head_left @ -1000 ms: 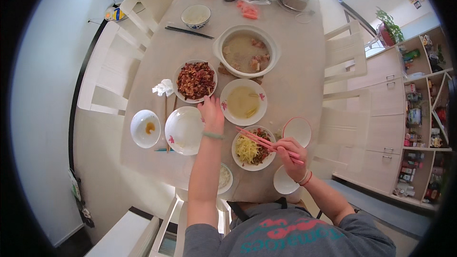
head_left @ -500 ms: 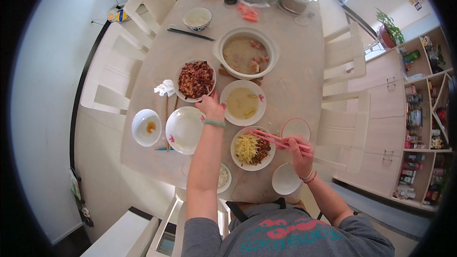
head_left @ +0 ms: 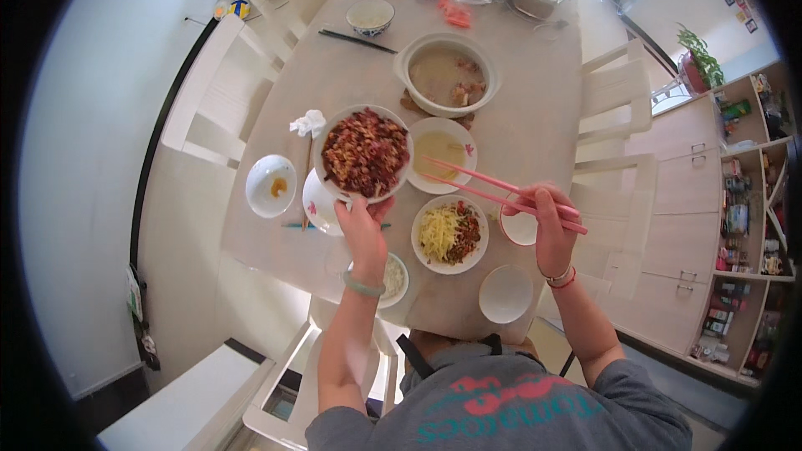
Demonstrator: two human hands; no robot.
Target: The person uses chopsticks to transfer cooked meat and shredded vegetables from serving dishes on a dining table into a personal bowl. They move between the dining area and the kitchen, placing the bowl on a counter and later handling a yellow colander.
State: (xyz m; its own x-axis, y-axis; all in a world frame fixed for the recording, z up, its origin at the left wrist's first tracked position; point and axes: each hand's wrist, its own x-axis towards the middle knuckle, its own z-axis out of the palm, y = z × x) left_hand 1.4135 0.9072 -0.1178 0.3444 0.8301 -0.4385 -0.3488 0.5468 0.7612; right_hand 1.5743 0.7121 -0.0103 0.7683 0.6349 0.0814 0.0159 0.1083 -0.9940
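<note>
My left hand [head_left: 362,230] is closed on the near rim of a white bowl [head_left: 322,169] heaped with dark red chopped food [head_left: 368,153]. Raised above the table, this bowl partly covers a white plate [head_left: 324,209] below it. In my right hand [head_left: 548,225] is a pair of pink chopsticks [head_left: 484,183], tips apart and pointing left over a plate of pale broth [head_left: 434,144]. Just below the chopsticks rests a plate of yellow shreds [head_left: 439,234] and brown-red minced food [head_left: 467,235]. A red-rimmed bowl [head_left: 520,229] lies partly behind my right hand.
Beyond the broth plate stands a large white pot of soup [head_left: 443,75]. Small bowls sit at the left [head_left: 271,187] and near right [head_left: 505,294], and a rice bowl [head_left: 393,278] by my left forearm. Dark chopsticks [head_left: 357,40] and crumpled tissue [head_left: 308,123] lie farther off.
My left hand has lifted the bowl of dark red food off the table and brought it nearer. The chopsticks have risen from the yellow shreds, their tips now spread over the broth plate.
</note>
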